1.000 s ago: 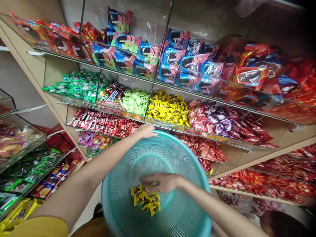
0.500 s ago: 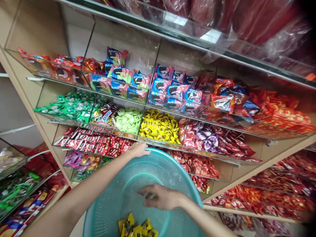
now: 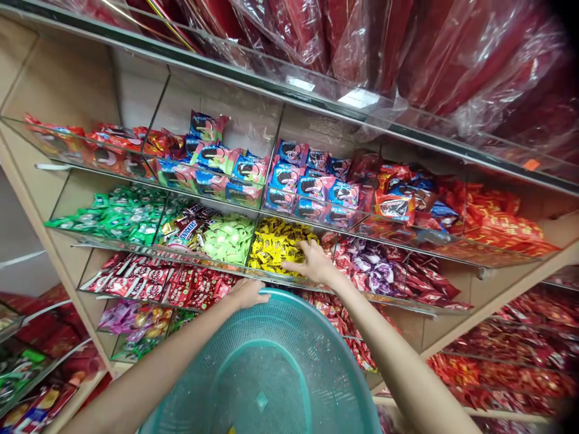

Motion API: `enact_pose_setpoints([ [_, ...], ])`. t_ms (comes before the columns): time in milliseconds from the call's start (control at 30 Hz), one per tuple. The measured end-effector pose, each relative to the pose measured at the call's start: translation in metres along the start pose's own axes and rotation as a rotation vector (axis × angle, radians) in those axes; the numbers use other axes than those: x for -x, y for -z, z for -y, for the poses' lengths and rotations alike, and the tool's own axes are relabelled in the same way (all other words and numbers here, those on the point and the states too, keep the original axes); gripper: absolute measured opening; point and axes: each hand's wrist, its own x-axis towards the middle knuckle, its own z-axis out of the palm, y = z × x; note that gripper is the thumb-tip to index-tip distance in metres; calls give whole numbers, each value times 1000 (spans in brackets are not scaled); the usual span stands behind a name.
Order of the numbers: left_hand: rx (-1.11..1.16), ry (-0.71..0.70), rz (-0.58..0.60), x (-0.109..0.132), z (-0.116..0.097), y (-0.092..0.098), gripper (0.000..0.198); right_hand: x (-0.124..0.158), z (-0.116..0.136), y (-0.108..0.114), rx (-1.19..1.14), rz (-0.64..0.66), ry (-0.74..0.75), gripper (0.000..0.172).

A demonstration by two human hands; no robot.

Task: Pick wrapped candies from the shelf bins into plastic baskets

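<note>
My left hand [image 3: 246, 293] grips the far rim of a teal mesh plastic basket [image 3: 283, 319]. My right hand [image 3: 313, 263] reaches over the shelf's clear front edge, fingers spread on the pile of yellow-wrapped candies [image 3: 270, 244]; nothing is seen held in it. A speck of yellow shows inside the basket at the bottom edge of the view. Light-green-wrapped candies [image 3: 228, 238] lie left of the yellow pile, and purple-and-white candies [image 3: 371, 265] lie to its right beyond a divider.
Clear-fronted shelves hold green candies [image 3: 113, 214], Snickers bars [image 3: 187, 228], red packets [image 3: 149, 280] and blue-pink cookie packs [image 3: 301, 184]. A glass shelf edge [image 3: 253, 81] slants overhead, with red plastic-wrapped goods [image 3: 362, 36] above it. More red sweets [image 3: 520, 343] fill the shelves at right.
My right hand has moved from inside the basket up and forward to the yellow candies. The view has shifted, so the yellow candies in the basket are mostly out of frame. My left hand stays on the rim.
</note>
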Motion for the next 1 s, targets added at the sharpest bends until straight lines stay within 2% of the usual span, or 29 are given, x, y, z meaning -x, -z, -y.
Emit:
enact_pose_setpoints([
  [100, -17, 1, -24, 1, 1, -2, 40, -13, 3, -9, 41, 108, -37, 72],
  [200, -24, 4, -48, 1, 3, -3, 39, -19, 5, -15, 64, 114, -34, 73],
  [433, 28, 13, -66, 1, 5, -6, 36, -17, 2, -14, -15, -6, 21, 52],
  [600, 50, 41, -40, 1, 5, -4, 38, -16, 7, -8, -71, -192, -12, 45],
  [700, 50, 29, -56, 1, 5, -4, 37, -20, 18, -10, -38, -204, -62, 52],
  [867, 60, 9, -54, 0, 8, -6, 37, -31, 40, -23, 36, -194, -141, 84],
  [1000, 68, -2, -74, -3, 10, -9, 37, -42, 53, -33, 92, -182, -184, 86],
])
